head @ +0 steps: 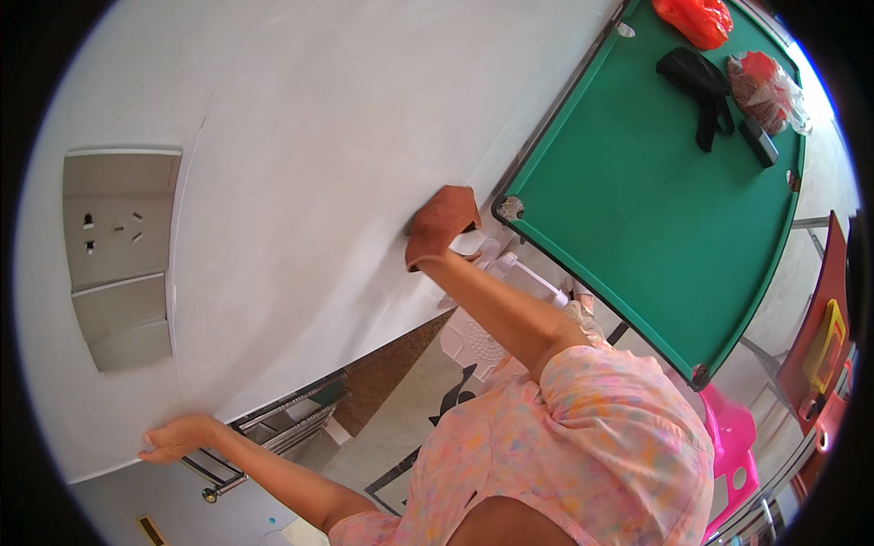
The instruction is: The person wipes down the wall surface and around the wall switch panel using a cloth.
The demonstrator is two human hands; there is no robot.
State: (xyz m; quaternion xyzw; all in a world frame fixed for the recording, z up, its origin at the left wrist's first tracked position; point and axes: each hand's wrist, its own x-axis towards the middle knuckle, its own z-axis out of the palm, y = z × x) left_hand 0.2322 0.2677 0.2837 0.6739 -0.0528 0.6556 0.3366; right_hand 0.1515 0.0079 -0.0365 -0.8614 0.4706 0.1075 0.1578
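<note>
My left hand [179,438] rests at the lower edge of the white wall [300,136], with the thumb and fingers apart and nothing seen in it. My right hand holds a reddish-brown cloth [442,224] against the wall surface. The cloth covers most of that hand, and only a little of the fingers [472,256] shows beneath it. Left of the cloth, a wall panel with a power socket [116,232] is set into the wall. A shadow of the arm falls across the wall between the two hands.
A green pool table [655,205] bears a black bag [696,78], a red plastic bag [696,20] and a clear bag [765,89]. A pale plastic stool [471,338] stands below the cloth. Metal rails [293,416] run near my left forearm. A pink chair [730,437] is at right.
</note>
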